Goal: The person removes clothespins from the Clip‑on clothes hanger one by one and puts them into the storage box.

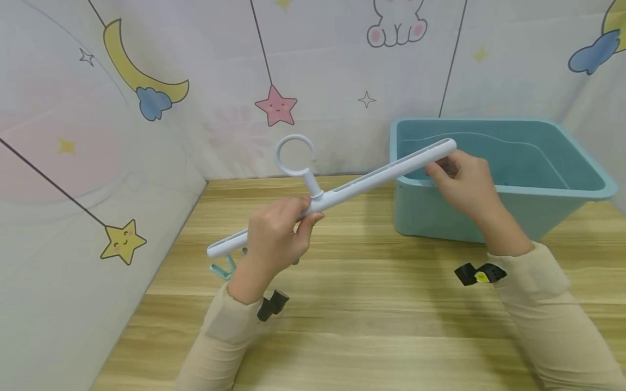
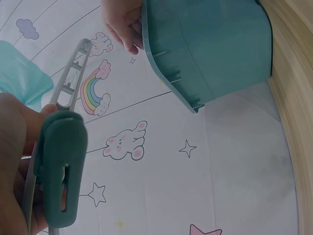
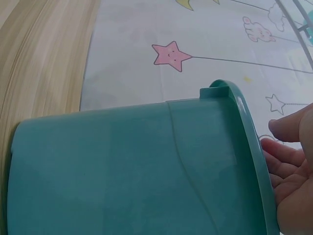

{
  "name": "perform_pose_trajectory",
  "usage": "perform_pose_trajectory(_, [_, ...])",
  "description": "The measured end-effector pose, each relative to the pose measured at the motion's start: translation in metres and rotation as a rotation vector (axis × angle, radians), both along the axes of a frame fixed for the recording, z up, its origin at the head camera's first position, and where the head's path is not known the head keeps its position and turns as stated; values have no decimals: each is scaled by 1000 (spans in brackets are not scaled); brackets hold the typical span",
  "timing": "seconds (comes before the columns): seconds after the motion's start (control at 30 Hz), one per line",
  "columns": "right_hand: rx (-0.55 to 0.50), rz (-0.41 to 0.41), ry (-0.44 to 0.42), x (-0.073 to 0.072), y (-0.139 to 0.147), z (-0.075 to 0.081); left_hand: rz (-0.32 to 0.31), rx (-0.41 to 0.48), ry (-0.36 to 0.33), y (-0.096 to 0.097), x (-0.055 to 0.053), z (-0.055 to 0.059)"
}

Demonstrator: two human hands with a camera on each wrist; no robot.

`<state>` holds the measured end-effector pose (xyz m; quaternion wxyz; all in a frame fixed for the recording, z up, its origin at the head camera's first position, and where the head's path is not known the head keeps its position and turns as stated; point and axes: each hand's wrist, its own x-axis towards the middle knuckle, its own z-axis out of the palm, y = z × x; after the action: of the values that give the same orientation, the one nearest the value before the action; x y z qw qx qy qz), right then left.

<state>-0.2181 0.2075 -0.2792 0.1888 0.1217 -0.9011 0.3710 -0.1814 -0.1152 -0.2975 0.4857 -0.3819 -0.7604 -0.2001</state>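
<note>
A pale clip hanger (image 1: 362,182) with a round hook (image 1: 295,155) is held up at a slant over the table, its right end higher. My left hand (image 1: 276,233) grips its bar near the middle, just left of the hook's base. A small teal clip (image 1: 224,269) hangs under the bar's left end, and a darker green clip (image 2: 62,171) shows close up in the left wrist view. My right hand (image 1: 467,182) is at the front rim of the teal bin (image 1: 440,214), near the bar's right end. Its fingers (image 3: 283,159) curve loosely with nothing between them.
The bin stands at the back right of the wood-grain table (image 1: 367,326). A white cloth (image 1: 337,98) printed with stars, moons and animals covers the back and left side. Small black devices (image 1: 481,274) sit at both wrists.
</note>
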Motion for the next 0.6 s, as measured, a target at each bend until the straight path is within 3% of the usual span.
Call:
perform_pose_trajectory(0.23, [-69,-3,51,2,2,-1,-1,-9,-4,-1,0,-2])
perform_pose_trajectory(0.6, [-173,-123,71,12,12,0,2,-12,-22,-1,0,-1])
